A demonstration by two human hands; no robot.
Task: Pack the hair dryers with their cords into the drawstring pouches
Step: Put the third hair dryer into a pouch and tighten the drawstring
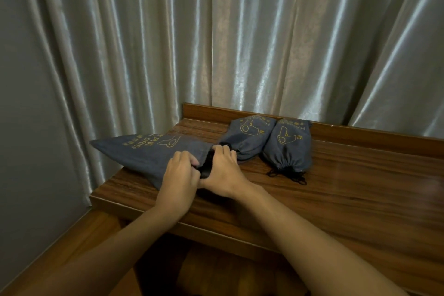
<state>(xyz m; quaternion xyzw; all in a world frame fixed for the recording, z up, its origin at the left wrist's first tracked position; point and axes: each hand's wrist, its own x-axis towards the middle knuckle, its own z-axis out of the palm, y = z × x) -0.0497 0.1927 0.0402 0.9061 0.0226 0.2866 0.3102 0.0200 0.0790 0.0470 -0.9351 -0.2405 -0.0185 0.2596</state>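
Observation:
A grey drawstring pouch (146,151) with yellow hair-dryer print lies on its side at the left end of the wooden table (348,190), its far corner hanging past the table's edge. My left hand (179,174) grips the near rim of its mouth. My right hand (223,172) grips the far rim, fingers curled over it. Something black (207,168) shows in the mouth between my hands; what it is I cannot tell. Two more filled pouches, one (247,137) and another (287,144), lie side by side behind, mouths drawn closed.
Black drawstrings (288,175) trail from the right pouch onto the tabletop. A raised wooden lip (360,132) runs along the table's back edge. Pale curtains (216,43) hang close behind and to the left. A lower wooden surface (79,243) lies left of the table.

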